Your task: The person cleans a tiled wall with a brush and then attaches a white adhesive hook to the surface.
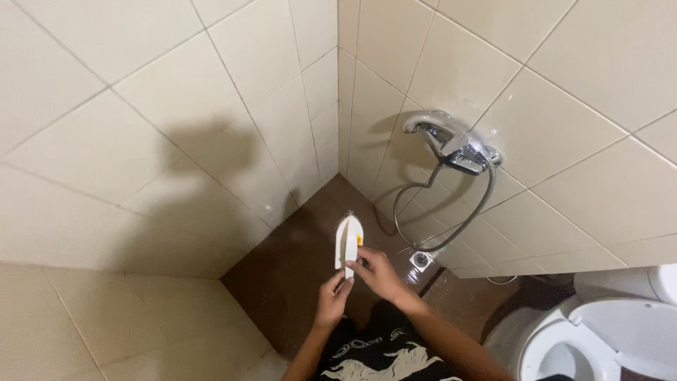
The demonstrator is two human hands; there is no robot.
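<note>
In the corner of a small tiled bathroom, I hold a white brush up in front of me with both hands. My right hand has its fingers closed around the lower end of the brush, near a little yellow tag on its side. My left hand is just under it, and its fingers pinch the bottom tip of the brush. The brush stands almost straight up, with a few thin bristles sticking out at the top. Under my hands is the dark brown floor. A small drain sits in the floor near the wall on my right. Above it a shiny tap is fixed to the cream wall tiles, and a grey hose hangs down from it in a loop. A white toilet is at my far right.
</note>
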